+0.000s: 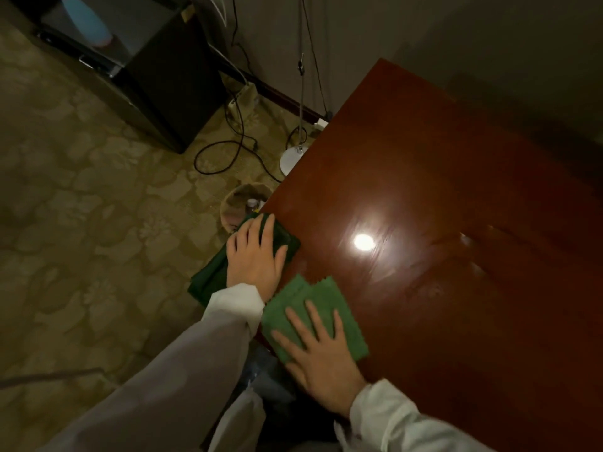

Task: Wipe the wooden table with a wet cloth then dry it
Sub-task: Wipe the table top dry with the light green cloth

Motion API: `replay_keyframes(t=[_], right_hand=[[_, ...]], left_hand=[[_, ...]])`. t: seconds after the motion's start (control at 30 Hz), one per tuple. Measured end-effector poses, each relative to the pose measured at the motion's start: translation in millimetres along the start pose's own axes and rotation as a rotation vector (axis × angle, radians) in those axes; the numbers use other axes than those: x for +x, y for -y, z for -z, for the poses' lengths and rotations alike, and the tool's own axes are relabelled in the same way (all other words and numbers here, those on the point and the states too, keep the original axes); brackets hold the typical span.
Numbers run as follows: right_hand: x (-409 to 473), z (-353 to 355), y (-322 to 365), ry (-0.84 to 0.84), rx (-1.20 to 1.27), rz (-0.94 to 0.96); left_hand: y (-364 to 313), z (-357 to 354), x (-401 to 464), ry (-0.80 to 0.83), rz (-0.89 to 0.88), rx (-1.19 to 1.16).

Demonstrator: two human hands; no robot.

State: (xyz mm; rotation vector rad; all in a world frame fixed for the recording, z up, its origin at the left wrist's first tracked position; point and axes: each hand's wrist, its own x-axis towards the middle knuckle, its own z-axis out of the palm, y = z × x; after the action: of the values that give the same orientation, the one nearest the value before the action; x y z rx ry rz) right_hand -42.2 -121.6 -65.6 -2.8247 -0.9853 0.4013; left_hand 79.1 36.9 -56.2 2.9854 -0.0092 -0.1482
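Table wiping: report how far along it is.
Done: streaks and sheen on the table near the lamp glare suggest part has been wiped. In hand: the left hand presses a dark cloth at the edge; the right hand presses a lighter cloth. Left: the far end and drying; which cloth is wet, I cannot tell.

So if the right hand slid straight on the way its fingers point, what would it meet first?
The right hand lies flat on the lighter green cloth, fingers pointing up the table. Past the cloth's far edge only bare wooden table shows, so the way looks free.
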Motion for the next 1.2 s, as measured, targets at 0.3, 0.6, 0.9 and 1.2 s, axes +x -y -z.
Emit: replay_keyframes(t=[0.3, 0.6, 0.9, 1.2], right_hand=[[72, 26, -75, -0.069, -0.023, -0.437], [24, -20, 35, -0.116, -0.076, 0.045], [46, 2, -16, -0.127, 0.02, -0.549], [17, -17, 8, -0.085, -0.028, -0.074]], left_hand=[[14, 10, 11, 0.131, 0.016, -0.299], [18, 6, 12, 0.114, -0.006, -0.305], [16, 6, 10, 0.131, 0.0, -0.258], [13, 7, 3, 0.091, -0.025, -0.199]])
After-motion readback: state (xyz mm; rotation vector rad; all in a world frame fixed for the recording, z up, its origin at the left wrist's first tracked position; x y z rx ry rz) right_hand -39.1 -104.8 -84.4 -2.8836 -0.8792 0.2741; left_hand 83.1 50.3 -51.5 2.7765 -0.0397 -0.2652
